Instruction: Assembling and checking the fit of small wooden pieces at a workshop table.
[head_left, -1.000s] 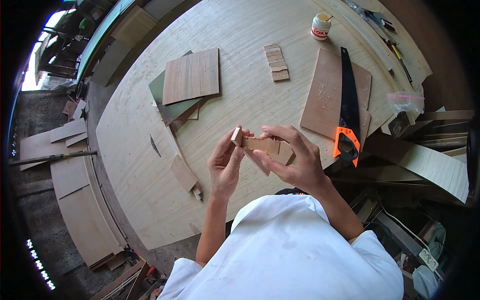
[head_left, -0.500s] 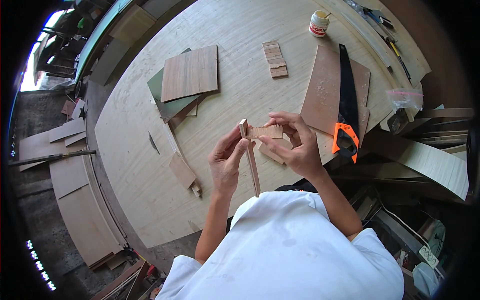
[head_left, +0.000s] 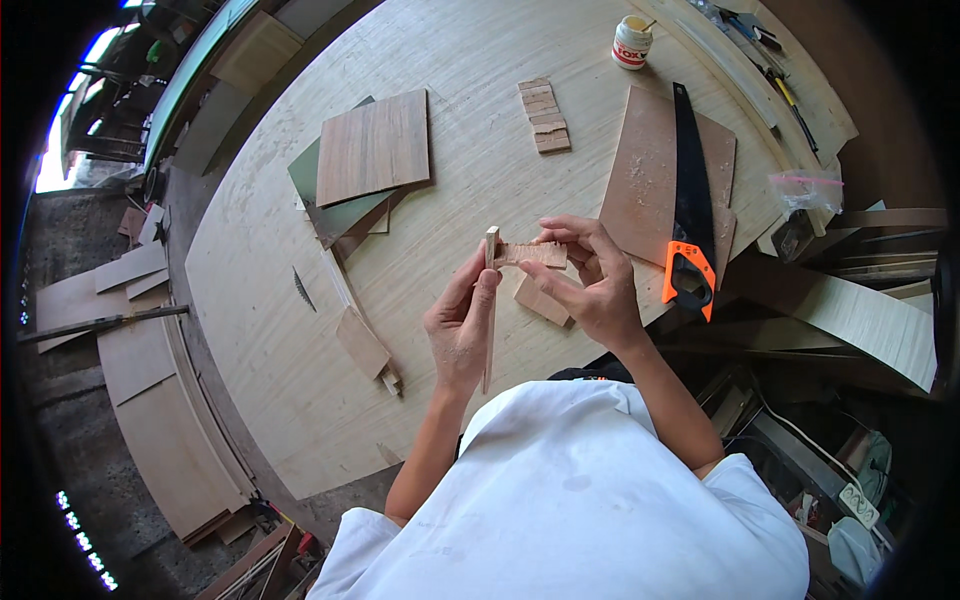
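Over the near part of the table, my left hand pinches a narrow wooden strip between thumb and fingers. The strip stands nearly upright in the picture, its lower length running down past my wrist. My right hand grips a small wood piece with a ragged, splintery edge, thumb below and fingers above. Its left end meets the strip near the strip's top; whether the two are joined I cannot tell. Beneath my right hand a small flat wood block lies on the tabletop, partly covered.
On the wooden table lie stacked square boards, a row of small wood pieces and a dark saw blade with an orange handle over dusty brown boards. An open white glue jar stands at the back.
The strip in my left hand has turned, its lower end swinging left and showing more edge-on. The ragged piece stays against it in my right hand. The whole view has shifted slightly.
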